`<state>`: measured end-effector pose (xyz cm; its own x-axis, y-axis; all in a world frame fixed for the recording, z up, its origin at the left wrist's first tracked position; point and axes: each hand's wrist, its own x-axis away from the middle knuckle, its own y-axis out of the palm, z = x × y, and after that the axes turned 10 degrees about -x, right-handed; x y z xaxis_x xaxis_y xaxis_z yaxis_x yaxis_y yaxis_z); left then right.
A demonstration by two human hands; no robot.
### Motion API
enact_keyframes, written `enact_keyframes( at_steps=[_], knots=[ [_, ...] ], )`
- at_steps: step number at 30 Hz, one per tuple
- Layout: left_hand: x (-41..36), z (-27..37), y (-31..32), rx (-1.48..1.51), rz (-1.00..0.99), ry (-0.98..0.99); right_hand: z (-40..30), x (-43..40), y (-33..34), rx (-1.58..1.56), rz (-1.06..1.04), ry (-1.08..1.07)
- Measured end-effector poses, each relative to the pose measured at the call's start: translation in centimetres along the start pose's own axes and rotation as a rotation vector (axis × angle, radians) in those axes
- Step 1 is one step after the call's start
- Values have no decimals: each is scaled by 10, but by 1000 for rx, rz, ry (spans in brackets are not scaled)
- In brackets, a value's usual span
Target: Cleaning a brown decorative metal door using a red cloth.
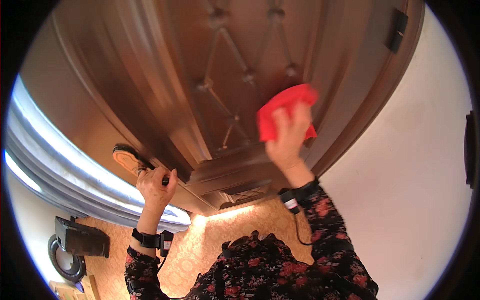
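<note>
A dark brown panelled door (262,41) with a raised diamond lattice and round studs fills the upper view. My right hand (287,138) presses a folded red cloth (272,108) against its lower right panel; hand and cloth look blurred. At the door's left edge, my left hand (156,185) is closed round the dark door handle (165,181), just below an oval, gold-coloured lock plate (127,159) with a black rim. Both wrists wear black straps with small boxes and cables.
A black hinge (397,30) sits at the door's upper right edge, beside a white wall (397,157). Shiny grey curtain-like material (90,180) curves along the left. Lower left are a black box-like object (82,236), a black ring-shaped object (77,268) and patterned orange flooring (187,258).
</note>
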<state>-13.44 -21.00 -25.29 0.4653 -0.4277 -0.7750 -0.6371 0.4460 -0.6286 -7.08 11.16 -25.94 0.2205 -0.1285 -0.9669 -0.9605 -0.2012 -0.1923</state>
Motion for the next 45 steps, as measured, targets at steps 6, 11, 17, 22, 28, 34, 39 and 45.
enact_keyframes(
  at_steps=[6,11,17,22,28,34,39,45],
  knots=[
    [-1,5,1,26,-67,-35,-71,127,79,-343,-558,-541],
    [10,0,-1,-6,-35,-30,-65,106,83,-398,-581,-776],
    [6,1,0,17,-24,-32,-68,-36,7,-332,-529,-924],
    [2,0,1,15,4,-43,-26,-186,-37,-145,-158,-683],
    [0,5,5,7,35,-28,-36,-265,-21,-69,463,-482],
    [9,-4,6,16,20,-37,-78,-126,41,-271,-378,-1128],
    [9,0,1,7,43,5,-58,-181,12,-216,-347,-1252],
    [14,-3,-1,37,41,-38,-44,-314,-36,121,139,-915]
  ],
)
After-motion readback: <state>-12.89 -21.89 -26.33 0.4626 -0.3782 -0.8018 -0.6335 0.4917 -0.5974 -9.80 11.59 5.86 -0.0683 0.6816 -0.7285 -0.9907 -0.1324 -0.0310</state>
